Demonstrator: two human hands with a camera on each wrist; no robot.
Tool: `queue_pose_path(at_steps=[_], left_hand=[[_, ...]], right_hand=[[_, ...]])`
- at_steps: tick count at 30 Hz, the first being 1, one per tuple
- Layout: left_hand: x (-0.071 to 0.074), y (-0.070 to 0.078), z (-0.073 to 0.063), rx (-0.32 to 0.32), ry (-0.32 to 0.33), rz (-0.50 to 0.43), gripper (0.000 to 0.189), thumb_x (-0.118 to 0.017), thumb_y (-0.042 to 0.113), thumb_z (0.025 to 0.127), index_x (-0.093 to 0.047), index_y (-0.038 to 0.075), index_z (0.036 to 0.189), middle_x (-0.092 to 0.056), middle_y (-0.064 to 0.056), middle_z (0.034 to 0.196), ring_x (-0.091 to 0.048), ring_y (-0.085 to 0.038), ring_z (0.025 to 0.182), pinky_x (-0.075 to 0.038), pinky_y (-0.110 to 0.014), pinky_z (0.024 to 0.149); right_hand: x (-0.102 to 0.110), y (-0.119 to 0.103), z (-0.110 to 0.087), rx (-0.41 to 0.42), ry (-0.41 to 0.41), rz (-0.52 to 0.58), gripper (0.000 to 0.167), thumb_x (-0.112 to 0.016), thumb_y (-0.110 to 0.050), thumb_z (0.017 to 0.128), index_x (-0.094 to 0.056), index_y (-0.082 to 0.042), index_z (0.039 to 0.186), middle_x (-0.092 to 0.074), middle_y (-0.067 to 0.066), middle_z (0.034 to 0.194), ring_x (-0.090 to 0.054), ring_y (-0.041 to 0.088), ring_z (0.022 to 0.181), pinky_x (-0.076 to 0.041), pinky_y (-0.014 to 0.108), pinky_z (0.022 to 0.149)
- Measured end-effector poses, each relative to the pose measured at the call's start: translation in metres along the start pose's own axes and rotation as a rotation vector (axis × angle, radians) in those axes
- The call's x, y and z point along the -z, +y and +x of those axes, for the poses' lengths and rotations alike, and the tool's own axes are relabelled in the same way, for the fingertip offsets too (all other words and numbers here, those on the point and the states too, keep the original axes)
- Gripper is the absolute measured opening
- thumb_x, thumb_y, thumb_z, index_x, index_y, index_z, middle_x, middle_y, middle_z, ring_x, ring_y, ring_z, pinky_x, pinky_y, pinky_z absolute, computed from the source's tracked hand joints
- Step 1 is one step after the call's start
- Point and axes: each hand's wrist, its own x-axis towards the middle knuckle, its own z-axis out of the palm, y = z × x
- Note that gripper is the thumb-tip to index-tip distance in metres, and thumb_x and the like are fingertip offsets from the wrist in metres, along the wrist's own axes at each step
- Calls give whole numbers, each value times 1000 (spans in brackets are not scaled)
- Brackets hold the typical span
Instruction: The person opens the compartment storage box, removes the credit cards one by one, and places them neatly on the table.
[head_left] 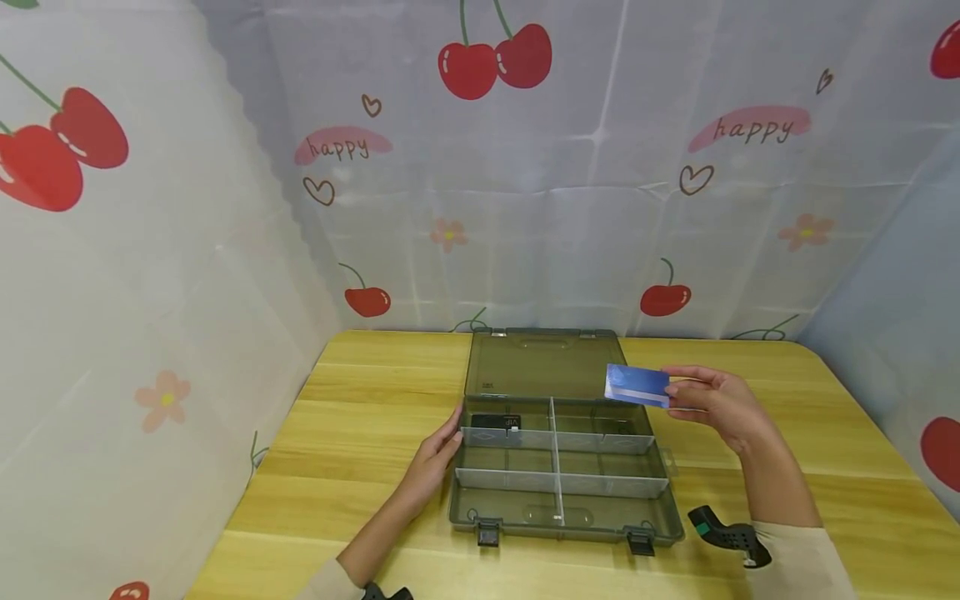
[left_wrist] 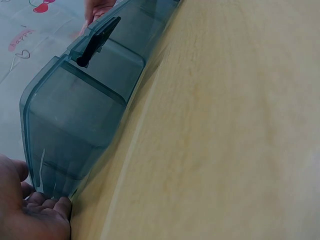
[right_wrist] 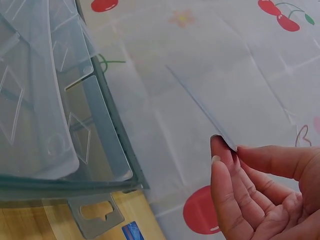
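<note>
A blue card [head_left: 637, 385] with a pale stripe is pinched between the thumb and fingers of my right hand [head_left: 723, 406], above the box's back right part. In the right wrist view the card [right_wrist: 197, 102] shows almost edge-on. The open dark translucent compartment box [head_left: 510, 527] lies on the table, its lid [head_left: 547, 362] folded back. My left hand [head_left: 431, 458] holds the box's left side, thumb near the rim; in the left wrist view its bent fingers [left_wrist: 47, 205] meet the wall. A black card marked VIP [head_left: 495, 422] lies in the back left compartment.
Clear dividers [head_left: 557, 458] split the box into several compartments. Two dark latches [head_left: 488, 533] hang at its front. A small blue item [right_wrist: 132, 231] lies beside the hanging tab [right_wrist: 95, 215] at its right side. Cherry-printed cloth [head_left: 525, 208] stands behind the wooden table [head_left: 360, 400].
</note>
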Motion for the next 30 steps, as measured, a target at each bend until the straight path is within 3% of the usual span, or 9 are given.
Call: queue_pose_path(at_steps=[21,30], left_hand=[[0,0,0,-5,-9,6,54,-42,26,111,-27,8,160,-20,-5,167,-14,-29,154,-13,-47,124],[0,2,0,10,-21,-1,55,-42,27,111,-25,9,161,-19,-3,168,-14,-25,154,-14,-42,124]], right_hand=[[19,6,1,-40,13,-97,19,-68,-6,97,-72,-16,113,-72,-4,99,-73,19,82,-63,34,78],[24,9,0,-49,12,-88,20,-68,-5,97,-72,-12,115,-71,-2,100,-72,17,80,-63,34,79]])
